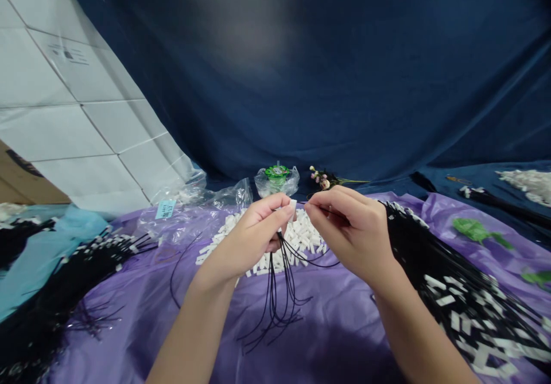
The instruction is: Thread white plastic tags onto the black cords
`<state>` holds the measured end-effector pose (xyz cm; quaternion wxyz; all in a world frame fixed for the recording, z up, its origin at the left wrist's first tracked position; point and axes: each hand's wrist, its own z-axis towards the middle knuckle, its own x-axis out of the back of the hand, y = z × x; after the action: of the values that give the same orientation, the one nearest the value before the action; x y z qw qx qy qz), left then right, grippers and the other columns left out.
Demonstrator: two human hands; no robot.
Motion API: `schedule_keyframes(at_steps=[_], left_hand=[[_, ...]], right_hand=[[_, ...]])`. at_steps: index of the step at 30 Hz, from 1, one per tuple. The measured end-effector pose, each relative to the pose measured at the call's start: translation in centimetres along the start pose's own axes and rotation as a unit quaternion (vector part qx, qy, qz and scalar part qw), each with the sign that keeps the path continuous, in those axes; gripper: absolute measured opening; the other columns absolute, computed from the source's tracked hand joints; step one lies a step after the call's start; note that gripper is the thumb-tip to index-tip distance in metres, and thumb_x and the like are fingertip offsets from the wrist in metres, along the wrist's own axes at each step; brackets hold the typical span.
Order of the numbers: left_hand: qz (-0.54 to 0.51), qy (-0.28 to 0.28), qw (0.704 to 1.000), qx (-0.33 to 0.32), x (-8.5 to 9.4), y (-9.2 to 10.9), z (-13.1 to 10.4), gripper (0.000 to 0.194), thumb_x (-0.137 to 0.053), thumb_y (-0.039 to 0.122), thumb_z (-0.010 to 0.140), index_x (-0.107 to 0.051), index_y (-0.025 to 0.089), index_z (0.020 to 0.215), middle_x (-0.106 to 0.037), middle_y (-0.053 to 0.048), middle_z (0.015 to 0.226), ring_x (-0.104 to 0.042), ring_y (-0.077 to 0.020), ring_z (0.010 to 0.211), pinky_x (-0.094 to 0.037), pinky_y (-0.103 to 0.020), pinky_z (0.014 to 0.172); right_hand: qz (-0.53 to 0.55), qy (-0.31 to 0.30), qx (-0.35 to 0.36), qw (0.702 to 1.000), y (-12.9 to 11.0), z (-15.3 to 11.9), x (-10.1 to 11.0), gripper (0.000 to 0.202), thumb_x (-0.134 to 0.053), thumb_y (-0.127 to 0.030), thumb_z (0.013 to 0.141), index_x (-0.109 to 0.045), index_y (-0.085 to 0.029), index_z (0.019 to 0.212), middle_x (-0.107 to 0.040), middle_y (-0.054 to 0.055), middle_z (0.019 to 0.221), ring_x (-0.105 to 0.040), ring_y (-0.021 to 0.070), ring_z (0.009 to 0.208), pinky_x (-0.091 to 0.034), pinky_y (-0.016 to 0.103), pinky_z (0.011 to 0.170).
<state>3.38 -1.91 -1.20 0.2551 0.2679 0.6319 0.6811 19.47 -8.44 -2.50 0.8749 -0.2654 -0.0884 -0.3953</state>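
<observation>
My left hand (pixel 260 226) is closed, with a small white plastic piece (pixel 293 203) pinched between thumb and forefinger. Several thin black cords (pixel 279 298) hang in loops from below the same hand, their loose ends over the purple sheet. Just to the right, my right hand (pixel 353 220) is closed in a pinch on a black cord whose thin tip points at the white piece. A slack cord loop runs between the two hands. Behind and below them lies a heap of small white pieces (pixel 303 236), partly hidden by my left hand.
Bundles of black cords with white ends lie at left (pixel 55 292) and right (pixel 413 252) on a purple sheet (pixel 331 326). Behind are a clear plastic bag (pixel 189 217), a green round item (pixel 276 171), small flowers (pixel 322 180) and a dark blue cloth (pixel 336 74).
</observation>
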Motion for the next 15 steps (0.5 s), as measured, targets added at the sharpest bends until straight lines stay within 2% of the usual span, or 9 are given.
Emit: schedule_keyframes(at_steps=[7, 10, 12, 13, 15], left_hand=[[-0.051, 0.008, 0.998, 0.021, 0.0, 0.1, 0.7, 0.028, -0.059, 0.036, 0.087, -0.048, 0.017, 0.071, -0.037, 0.003, 0.062, -0.032, -0.0056, 0.051, -0.022, -0.014, 0.041], [-0.098, 0.065, 0.993, 0.021, 0.1, -0.3, 1.4, 0.027, -0.061, 0.036, 0.086, -0.049, 0.016, 0.071, -0.038, 0.004, 0.061, -0.029, -0.0040, 0.046, -0.021, -0.015, 0.039], [-0.129, 0.121, 0.984, 0.014, 0.2, -0.6, 2.0, 0.025, -0.062, 0.032, 0.085, -0.051, 0.015, 0.071, -0.040, 0.004, 0.061, -0.027, -0.0025, 0.044, -0.022, -0.014, 0.038], [-0.142, 0.144, 0.979, 0.013, 0.3, -0.8, 2.2, 0.023, -0.062, 0.031, 0.085, -0.051, 0.015, 0.072, -0.040, 0.004, 0.061, -0.027, -0.0020, 0.043, -0.023, -0.014, 0.038], [-0.165, 0.175, 0.971, 0.016, 0.6, -1.0, 2.6, 0.021, -0.062, 0.030, 0.085, -0.052, 0.015, 0.074, -0.038, 0.006, 0.057, -0.028, -0.0018, 0.040, -0.024, -0.014, 0.038]], right_hand=[[-0.038, 0.002, 0.018, 0.999, 0.5, 0.0, -0.2, 0.008, -0.058, -0.013, 0.089, -0.064, -0.018, 0.087, -0.061, 0.001, 0.075, -0.054, 0.0103, 0.063, -0.043, 0.023, 0.059], [-0.096, 0.067, 0.038, 0.992, 0.5, 0.0, 0.0, 0.012, -0.062, -0.018, 0.088, -0.064, -0.020, 0.099, -0.065, 0.007, 0.094, -0.059, 0.0164, 0.080, -0.048, 0.030, 0.071], [-0.104, 0.097, 0.061, 0.988, 0.0, -0.1, 0.4, 0.013, -0.064, -0.017, 0.086, -0.064, -0.020, 0.098, -0.064, 0.006, 0.090, -0.059, 0.0165, 0.080, -0.048, 0.030, 0.072], [-0.091, 0.088, 0.064, 0.990, -0.3, -0.2, 0.5, 0.010, -0.064, -0.016, 0.085, -0.064, -0.020, 0.094, -0.063, 0.004, 0.082, -0.057, 0.0144, 0.073, -0.046, 0.027, 0.067], [-0.047, 0.016, 0.041, 0.998, -0.9, -0.4, 0.9, 0.004, -0.063, -0.016, 0.086, -0.064, -0.020, 0.086, -0.059, -0.001, 0.068, -0.051, 0.0099, 0.058, -0.041, 0.024, 0.056]])
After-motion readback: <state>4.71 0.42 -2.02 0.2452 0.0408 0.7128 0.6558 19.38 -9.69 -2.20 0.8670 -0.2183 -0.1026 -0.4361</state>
